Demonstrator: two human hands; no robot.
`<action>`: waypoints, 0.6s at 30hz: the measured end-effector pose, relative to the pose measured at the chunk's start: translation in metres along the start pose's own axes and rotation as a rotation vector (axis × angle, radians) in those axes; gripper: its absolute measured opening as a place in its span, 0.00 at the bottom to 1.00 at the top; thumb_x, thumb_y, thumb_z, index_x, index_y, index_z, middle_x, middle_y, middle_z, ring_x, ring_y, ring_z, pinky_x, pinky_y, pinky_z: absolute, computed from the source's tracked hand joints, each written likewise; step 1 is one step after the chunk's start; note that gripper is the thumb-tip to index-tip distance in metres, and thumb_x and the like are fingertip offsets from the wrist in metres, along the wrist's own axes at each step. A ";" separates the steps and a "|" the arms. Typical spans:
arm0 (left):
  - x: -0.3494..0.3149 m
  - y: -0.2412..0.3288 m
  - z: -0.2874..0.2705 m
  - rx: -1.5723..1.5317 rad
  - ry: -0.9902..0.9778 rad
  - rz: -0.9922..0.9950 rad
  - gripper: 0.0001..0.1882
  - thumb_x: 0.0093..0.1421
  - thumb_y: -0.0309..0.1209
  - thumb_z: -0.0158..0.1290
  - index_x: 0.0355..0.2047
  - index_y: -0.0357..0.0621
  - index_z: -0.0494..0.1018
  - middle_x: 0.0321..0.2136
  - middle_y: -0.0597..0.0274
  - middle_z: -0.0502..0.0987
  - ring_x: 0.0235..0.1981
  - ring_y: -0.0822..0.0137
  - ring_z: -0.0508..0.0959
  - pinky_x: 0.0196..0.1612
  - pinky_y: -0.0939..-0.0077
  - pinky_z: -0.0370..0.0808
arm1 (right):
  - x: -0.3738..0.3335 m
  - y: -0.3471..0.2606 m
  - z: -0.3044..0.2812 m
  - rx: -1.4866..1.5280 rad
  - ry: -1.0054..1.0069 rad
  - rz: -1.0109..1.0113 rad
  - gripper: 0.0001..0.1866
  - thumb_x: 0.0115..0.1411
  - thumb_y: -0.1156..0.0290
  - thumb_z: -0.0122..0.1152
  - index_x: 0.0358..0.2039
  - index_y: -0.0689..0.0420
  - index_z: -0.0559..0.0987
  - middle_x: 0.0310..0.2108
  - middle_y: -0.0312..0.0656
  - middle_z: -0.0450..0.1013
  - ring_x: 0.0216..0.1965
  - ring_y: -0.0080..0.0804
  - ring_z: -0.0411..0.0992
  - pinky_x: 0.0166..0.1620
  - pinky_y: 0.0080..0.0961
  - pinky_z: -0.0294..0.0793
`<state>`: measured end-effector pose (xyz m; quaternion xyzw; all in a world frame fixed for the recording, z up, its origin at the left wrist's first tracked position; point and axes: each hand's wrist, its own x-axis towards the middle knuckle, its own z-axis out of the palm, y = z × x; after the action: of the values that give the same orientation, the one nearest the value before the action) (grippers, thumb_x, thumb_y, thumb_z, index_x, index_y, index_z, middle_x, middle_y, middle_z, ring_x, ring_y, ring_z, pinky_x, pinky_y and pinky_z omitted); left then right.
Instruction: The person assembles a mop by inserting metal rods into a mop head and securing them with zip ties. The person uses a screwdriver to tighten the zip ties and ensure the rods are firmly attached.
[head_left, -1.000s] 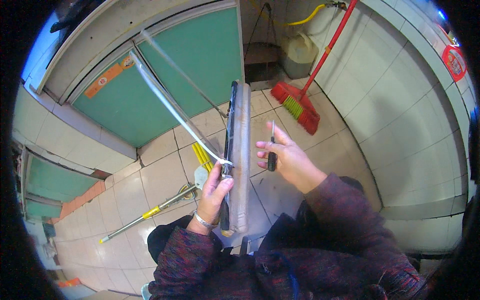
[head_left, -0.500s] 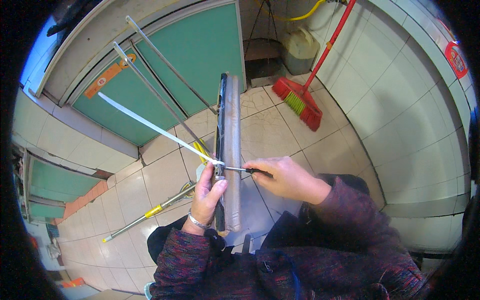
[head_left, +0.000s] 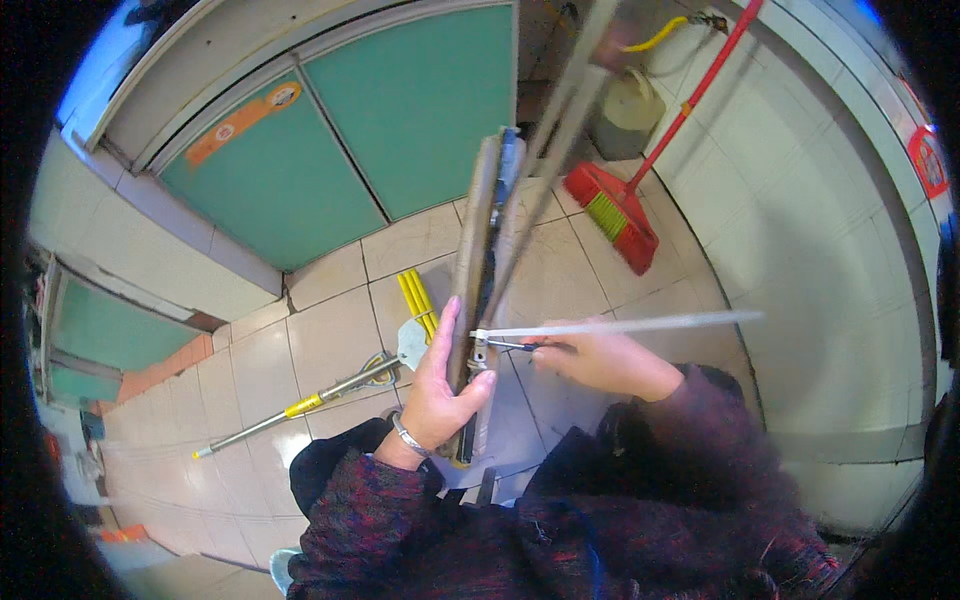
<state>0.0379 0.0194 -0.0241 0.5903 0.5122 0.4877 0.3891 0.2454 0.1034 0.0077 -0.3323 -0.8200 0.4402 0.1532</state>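
Observation:
My left hand, a bracelet at its wrist, is closed round the middle of what looks like a sponge mop head, held upright. Two thin metal rods, blurred, slant from its middle to the upper right. A long white cable tie loops round the metal bracket there, its tail reaching right over my right hand. That right hand grips a small screwdriver with a dark handle. The screwdriver's shaft reaches the bracket just under the tie; its tip is hard to make out.
On the tiled floor to the left lie a metal pole with a yellow grip and several yellow tubes. A red broom leans at the right wall. Green cabinet doors and a cloudy plastic jug stand at the back.
My left hand has turned the mop head over, so the rods and the cable tie's tail swung from the left side to the right. The screwdriver stays at the bracket.

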 end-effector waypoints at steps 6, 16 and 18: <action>-0.002 0.011 -0.003 0.110 -0.018 0.000 0.46 0.46 0.27 0.55 0.62 0.36 0.42 0.61 0.49 0.52 0.62 0.61 0.53 0.61 0.71 0.49 | 0.002 0.012 0.008 -0.159 0.143 -0.229 0.10 0.54 0.68 0.57 0.36 0.59 0.77 0.30 0.50 0.74 0.32 0.47 0.72 0.33 0.33 0.72; -0.008 0.009 -0.004 0.121 0.054 0.068 0.46 0.46 0.31 0.58 0.61 0.34 0.45 0.58 0.44 0.55 0.60 0.55 0.58 0.60 0.71 0.54 | 0.010 0.011 0.008 -0.207 0.125 -0.319 0.11 0.53 0.73 0.58 0.37 0.60 0.76 0.29 0.48 0.74 0.30 0.43 0.73 0.33 0.29 0.71; -0.008 0.012 -0.006 0.139 0.059 0.065 0.45 0.46 0.31 0.58 0.61 0.34 0.46 0.58 0.43 0.56 0.60 0.54 0.58 0.60 0.70 0.55 | 0.013 0.011 0.008 -0.244 0.127 -0.349 0.11 0.53 0.73 0.58 0.37 0.61 0.76 0.29 0.48 0.74 0.30 0.42 0.73 0.33 0.29 0.72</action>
<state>0.0351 0.0088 -0.0126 0.6176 0.5366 0.4803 0.3160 0.2358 0.1116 -0.0065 -0.2284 -0.9009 0.2828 0.2373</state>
